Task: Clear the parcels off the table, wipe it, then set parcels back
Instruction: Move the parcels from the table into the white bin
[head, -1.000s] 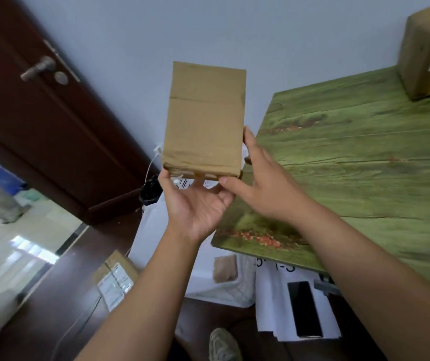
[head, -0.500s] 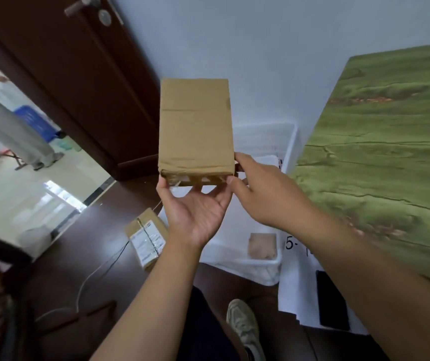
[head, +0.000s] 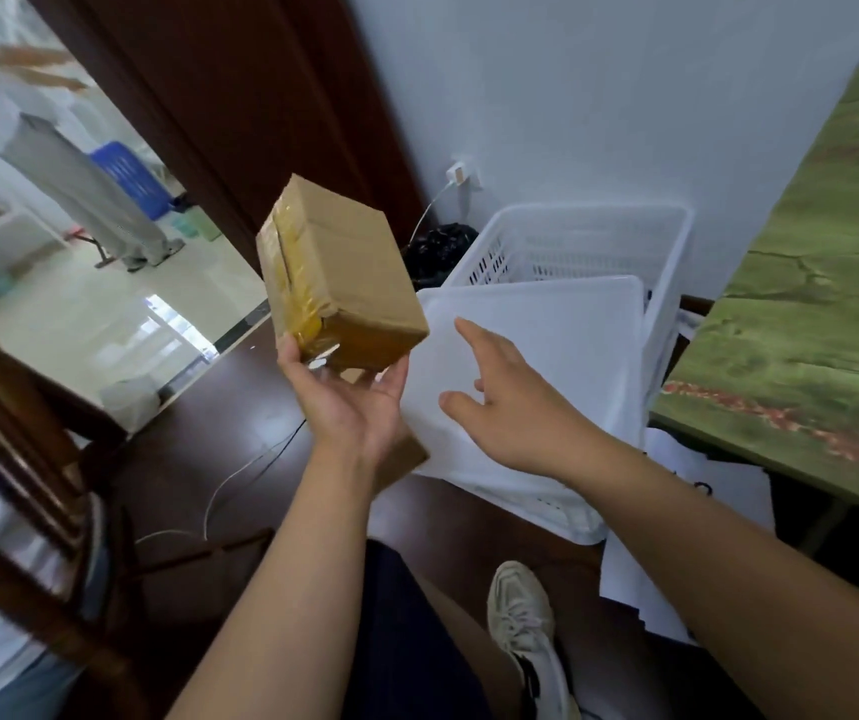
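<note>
The left hand (head: 352, 402) grips a taped cardboard box (head: 336, 275) from beneath, no readable label showing; the right hand (head: 513, 402), just beside it, hangs spread, apparently holding nothing.

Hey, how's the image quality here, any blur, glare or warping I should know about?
Head view: the parcel, left hand and right hand are fairly sharp; the chair at the left edge is motion-smeared; the bright doorway floor is washed out with glare; wide-angle warping tilts the door and green table.
</note>
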The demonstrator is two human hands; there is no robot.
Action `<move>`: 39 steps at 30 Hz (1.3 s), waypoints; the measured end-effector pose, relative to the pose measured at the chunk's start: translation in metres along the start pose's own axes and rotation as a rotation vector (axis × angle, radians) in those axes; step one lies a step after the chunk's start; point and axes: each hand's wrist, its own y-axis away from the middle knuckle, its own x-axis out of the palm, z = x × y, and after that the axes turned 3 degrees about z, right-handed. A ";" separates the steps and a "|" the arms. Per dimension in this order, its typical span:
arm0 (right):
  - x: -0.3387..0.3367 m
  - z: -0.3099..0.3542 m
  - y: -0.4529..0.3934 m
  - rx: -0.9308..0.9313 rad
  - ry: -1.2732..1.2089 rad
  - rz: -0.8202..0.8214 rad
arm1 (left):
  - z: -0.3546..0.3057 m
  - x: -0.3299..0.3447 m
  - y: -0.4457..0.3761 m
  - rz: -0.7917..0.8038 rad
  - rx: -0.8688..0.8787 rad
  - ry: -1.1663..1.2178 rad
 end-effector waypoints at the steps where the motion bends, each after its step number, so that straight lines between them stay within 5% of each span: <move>1: 0.001 -0.002 -0.001 0.019 -0.010 0.005 | -0.001 -0.002 -0.003 -0.035 0.040 -0.060; 8: 0.004 -0.017 -0.009 0.127 -0.148 -0.034 | 0.011 0.005 -0.012 -0.171 0.138 -0.407; 12: 0.004 -0.021 -0.011 0.160 -0.146 -0.028 | 0.011 0.002 -0.013 -0.408 0.304 -0.854; 17: 0.006 -0.021 -0.010 0.170 -0.125 0.008 | 0.000 -0.025 -0.019 -0.429 0.428 -1.145; 24: 0.007 -0.018 -0.007 0.167 -0.103 0.030 | -0.017 -0.051 -0.012 -0.559 0.410 -1.388; 39: 0.004 -0.013 0.004 0.136 -0.026 0.063 | 0.001 -0.057 -0.004 -0.548 0.238 -1.537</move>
